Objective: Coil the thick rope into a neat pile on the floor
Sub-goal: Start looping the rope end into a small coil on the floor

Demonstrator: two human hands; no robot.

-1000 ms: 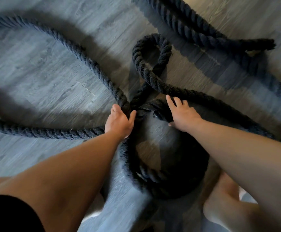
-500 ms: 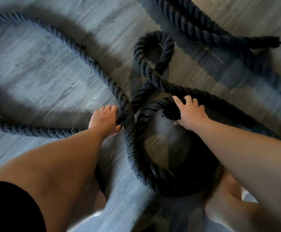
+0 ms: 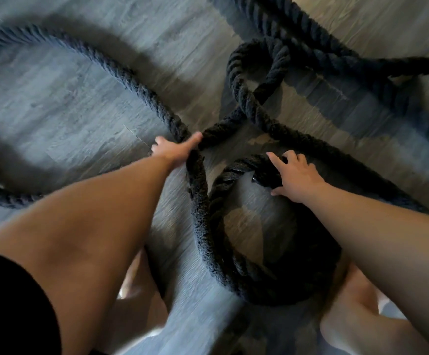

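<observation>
Head view: the left hand [image 3: 175, 151] straddles the thick rope [image 3: 199, 201] right where two strands cross. Its thumb is stretched straight out over the strand. The fingers on the other side are blurred, so I cannot tell whether they close round anything. The right hand [image 3: 295, 175] has its fingers curled over the top of the first ring, thumb tucked beneath, gripping just beside the glossy capped end [image 3: 255, 179].

That ring lies on the floor [image 3: 67, 98] on the wrist side of both hands, between the two forearms, with about two turns laid. Everything else is loose. A long bight swings away outside the left hand, a small twisted loop [image 3: 257, 73] stands beyond the right fingertips, and more strands run off past it.

My worry is the crossing under the left thumb. I judge that if the bight is hauled in from there without being cleared, the twisted loop will tighten into a kink and ride up over the ring. The rope looks heavy and rough, so dragging it could also pull the laid turns out of round. If the right hand's hold slackens, I expect the capped end to spring out of the centre.
</observation>
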